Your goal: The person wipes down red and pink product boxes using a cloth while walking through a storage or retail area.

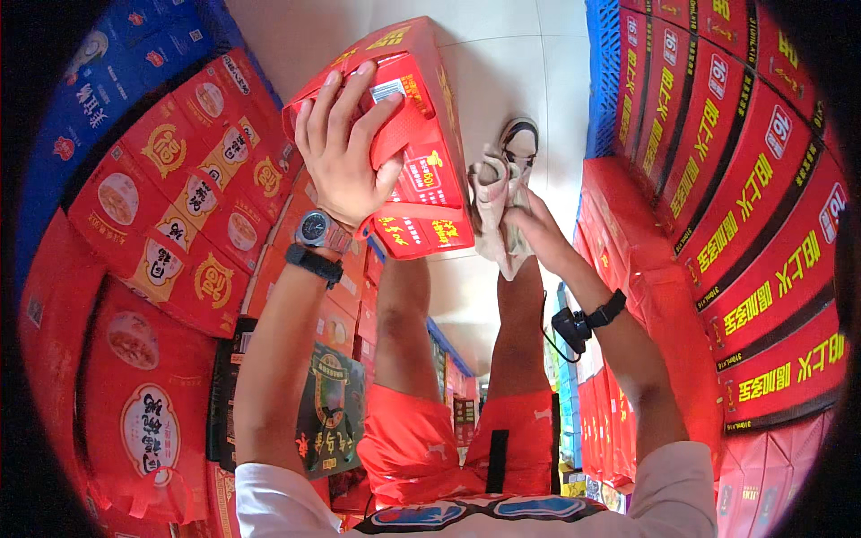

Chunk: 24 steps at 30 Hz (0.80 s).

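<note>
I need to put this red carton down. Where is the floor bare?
Bare pale floor lies ahead of the red carton in the left hand, between the stacked red boxes and blue crates. Both sides are packed.

Brightly, evenly lit; pale floor washed out with glare. Strongly saturated reds. Heavily bent by fisheye around that floor, stacked cartons curved, corners blacked out. Slightly soft toward the rim.

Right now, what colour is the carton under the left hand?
Red with yellow print; the carton under the left hand shows in the head view.
</note>
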Tool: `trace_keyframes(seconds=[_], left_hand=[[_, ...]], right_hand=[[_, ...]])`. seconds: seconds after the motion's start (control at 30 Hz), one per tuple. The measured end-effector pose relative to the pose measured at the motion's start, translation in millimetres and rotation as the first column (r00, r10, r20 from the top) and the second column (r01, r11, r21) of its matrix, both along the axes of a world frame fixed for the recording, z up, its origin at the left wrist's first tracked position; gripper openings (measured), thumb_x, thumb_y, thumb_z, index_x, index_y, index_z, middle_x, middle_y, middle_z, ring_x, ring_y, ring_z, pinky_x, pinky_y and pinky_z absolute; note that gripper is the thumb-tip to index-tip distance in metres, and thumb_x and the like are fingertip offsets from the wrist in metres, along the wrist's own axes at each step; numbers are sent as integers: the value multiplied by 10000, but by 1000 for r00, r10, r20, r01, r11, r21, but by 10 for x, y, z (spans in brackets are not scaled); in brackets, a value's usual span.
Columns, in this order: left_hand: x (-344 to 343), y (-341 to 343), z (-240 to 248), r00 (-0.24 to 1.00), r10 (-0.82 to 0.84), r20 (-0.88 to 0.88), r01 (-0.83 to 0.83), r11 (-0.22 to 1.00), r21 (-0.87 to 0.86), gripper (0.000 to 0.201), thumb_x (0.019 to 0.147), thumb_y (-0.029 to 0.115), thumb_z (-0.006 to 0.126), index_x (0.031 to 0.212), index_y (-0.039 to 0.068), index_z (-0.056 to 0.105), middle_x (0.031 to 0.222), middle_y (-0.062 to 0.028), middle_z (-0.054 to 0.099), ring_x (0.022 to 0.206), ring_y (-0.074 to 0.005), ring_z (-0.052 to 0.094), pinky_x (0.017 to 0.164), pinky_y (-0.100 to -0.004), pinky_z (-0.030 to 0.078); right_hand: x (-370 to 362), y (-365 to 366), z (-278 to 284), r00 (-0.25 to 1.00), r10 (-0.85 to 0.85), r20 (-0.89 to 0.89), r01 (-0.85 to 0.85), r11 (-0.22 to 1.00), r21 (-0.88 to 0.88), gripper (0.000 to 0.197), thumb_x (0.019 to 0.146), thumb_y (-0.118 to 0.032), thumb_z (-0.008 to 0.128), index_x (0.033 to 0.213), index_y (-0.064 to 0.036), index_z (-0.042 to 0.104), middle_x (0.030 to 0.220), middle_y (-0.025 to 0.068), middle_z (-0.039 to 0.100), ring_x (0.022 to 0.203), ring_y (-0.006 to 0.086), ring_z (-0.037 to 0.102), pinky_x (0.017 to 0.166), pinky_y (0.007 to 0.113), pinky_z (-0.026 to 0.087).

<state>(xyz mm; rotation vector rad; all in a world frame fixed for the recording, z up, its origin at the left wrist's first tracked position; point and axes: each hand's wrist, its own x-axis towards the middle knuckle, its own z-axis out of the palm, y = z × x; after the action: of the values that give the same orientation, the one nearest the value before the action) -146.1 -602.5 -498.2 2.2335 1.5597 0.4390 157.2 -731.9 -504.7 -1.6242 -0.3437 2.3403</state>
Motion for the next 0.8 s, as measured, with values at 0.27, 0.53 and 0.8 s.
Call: trace_keyframes(seconds=[0.27, 0.53, 0.8], left_hand=[[43, 6, -20, 1000, 1, 1, -1, 1000, -5, 525, 903, 364, 713, 1406, 213, 699, 1678, -82, 553, 1579, -366, 437, 1308, -568, 246], [10, 25, -42, 1000, 3, 16, -3, 1000, 3, 500, 914, 379, 689, 1383, 208, 721, 1658, -89, 576, 1566, -376, 455, 1301, -571, 259], [-104, -45, -97, 999, 40, -7, -40, 999, -36, 515, 1001, 570, 575, 1368, 261, 761, 1663, -52, 583, 1560, -336, 471, 1297, -546, 228]], right_hand=[[153, 23, -371, 989, -52, 141, 47, 998, 44, 501, 1059, -139, 632, 1547, -33, 584, 1347, 28, 713, 1212, 131, 683, 1088, 306, 518], [-342, -31, -194, 997, -47, 59, 46, 999, 15, 466, 1053, -114, 565, 1513, -41, 575, 1330, 57, 694, 1233, 173, 638, 1111, 336, 488], [-566, -40, -802, 986, 61, 157, -76, 993, 90, 477, 1122, -158, 516, 1583, -34, 504, 1426, 135, 673, 1317, 236, 617, 1170, 378, 458]])
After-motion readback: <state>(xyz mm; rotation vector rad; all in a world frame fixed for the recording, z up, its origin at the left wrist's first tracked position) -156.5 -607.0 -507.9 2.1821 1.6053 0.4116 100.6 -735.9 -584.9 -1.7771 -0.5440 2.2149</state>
